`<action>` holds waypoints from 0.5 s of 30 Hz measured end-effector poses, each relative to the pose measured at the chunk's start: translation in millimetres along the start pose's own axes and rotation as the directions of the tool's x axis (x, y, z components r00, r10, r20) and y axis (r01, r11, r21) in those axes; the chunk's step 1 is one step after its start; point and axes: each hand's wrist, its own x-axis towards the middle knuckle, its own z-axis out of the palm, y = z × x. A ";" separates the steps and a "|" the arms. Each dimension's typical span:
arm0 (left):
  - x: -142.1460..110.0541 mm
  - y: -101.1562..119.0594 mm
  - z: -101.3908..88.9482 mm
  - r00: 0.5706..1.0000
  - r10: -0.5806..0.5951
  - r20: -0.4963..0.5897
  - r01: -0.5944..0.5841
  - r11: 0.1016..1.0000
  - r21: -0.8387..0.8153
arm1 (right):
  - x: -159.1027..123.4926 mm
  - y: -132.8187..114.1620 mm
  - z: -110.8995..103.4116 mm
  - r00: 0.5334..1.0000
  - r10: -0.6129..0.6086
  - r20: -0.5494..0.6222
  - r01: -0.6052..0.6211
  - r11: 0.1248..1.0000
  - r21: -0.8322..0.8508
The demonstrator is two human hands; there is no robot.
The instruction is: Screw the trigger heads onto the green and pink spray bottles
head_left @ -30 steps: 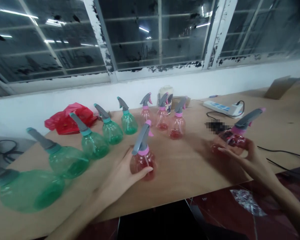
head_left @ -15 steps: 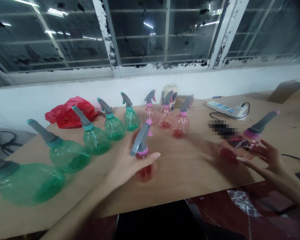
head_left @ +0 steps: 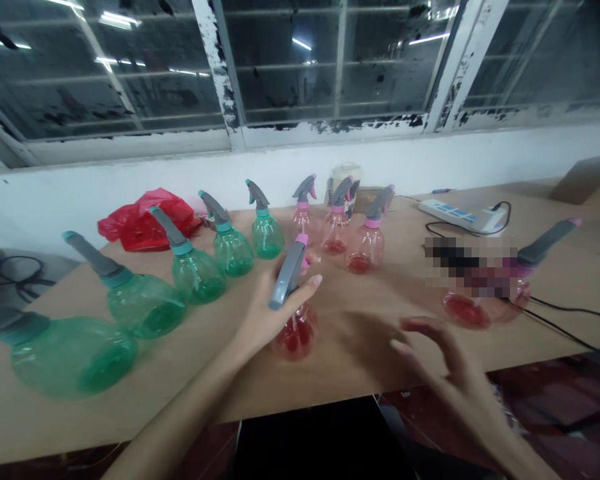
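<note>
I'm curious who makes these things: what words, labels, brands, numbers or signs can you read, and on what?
No readable text anywhere.
Pink spray bottles and green spray bottles: no lettering I can make out.
Pale container by the wall: dark markings, too blurred.
Power strip: any markings too small.

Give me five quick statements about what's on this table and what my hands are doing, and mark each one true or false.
1. The left hand is at a pink-collared spray bottle. True.
2. The green bottles have pink collars. False: their collars are teal.
3. The power strip is white with blue parts. True.
4. The right hand is gripping the power strip. False: it holds nothing, its fingers curved and apart from the strip.
5. The red plastic bag lies to the left of the power strip, as seen from the camera. True.
</note>
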 end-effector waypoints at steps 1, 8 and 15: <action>-1.3 -2.8 1.0 1.000 0.001 -0.013 0.000 1.000 0.024 | 6.5 -7.4 11.9 0.996 -0.070 0.064 0.069 0.997 0.017; -4.0 -9.0 5.7 0.995 0.067 -0.069 -0.061 0.995 0.083 | 66.9 -34.3 62.6 0.801 -0.388 0.456 0.391 0.916 0.092; 1.3 -11.9 4.5 0.994 0.074 -0.075 -0.067 0.994 0.082 | 85.4 -35.4 102.8 0.639 -0.517 0.570 0.499 0.842 0.206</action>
